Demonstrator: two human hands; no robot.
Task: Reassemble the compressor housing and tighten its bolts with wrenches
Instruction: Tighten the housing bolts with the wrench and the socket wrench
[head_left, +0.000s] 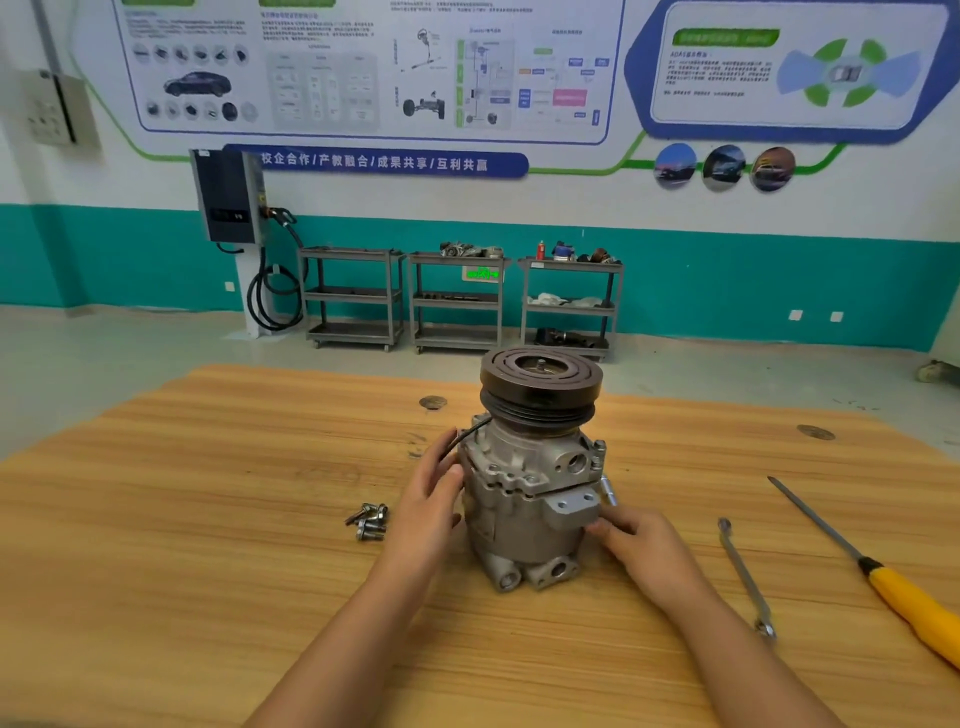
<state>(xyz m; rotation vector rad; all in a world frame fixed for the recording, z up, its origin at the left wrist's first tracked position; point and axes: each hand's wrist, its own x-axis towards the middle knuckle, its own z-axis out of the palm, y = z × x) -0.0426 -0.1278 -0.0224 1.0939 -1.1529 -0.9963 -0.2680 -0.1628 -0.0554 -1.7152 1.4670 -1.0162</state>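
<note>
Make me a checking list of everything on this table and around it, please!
Surface: wooden table, grain showing.
Job's things: compressor stands upright, pulley on top; loose bolts piled to its left; wrench lies to its right.
Clutter: yellow-handled screwdriver near the right edge.
Hands: left hand rests on the compressor's left side; right hand touches it by the lug, grip unclear.
Cables: thin black wire comes off the compressor by the left hand; charger cable looped at the wall.
Surroundings: three shelf carts, wall posters.

Single head-worn wide-angle view, facing forward and down. Close on the compressor (530, 483) atop the desk (208, 519); far wall (675, 270) behind.
</note>
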